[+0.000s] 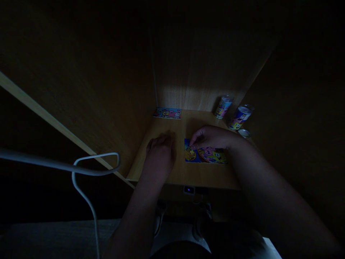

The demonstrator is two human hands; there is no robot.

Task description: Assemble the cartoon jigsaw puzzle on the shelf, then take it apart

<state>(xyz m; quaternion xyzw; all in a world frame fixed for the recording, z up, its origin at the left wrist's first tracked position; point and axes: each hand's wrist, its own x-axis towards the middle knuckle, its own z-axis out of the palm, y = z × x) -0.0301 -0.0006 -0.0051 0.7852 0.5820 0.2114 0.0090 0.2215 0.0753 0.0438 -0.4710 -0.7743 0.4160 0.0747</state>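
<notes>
A colourful cartoon picture that looks like a jigsaw puzzle (212, 157) lies flat on the wooden desk. My right hand (208, 137) is over its upper left part, with thumb and forefinger pinched together at the surface. Whatever is between those fingertips, if anything, is too small and dark to make out. To the left of the picture, my left hand (161, 153) rests on the desk with bent, slightly spread fingers and holds nothing that I can see. The palm and part of the fingers are hidden under it.
Against the back panel lies another cartoon picture strip (167, 113). Two cartoon-printed cans, one farther back (223, 107) and one nearer (239, 117), stand at the right, beside a round lid (244, 133). A white cable (88, 171) loops at the left. Light is dim.
</notes>
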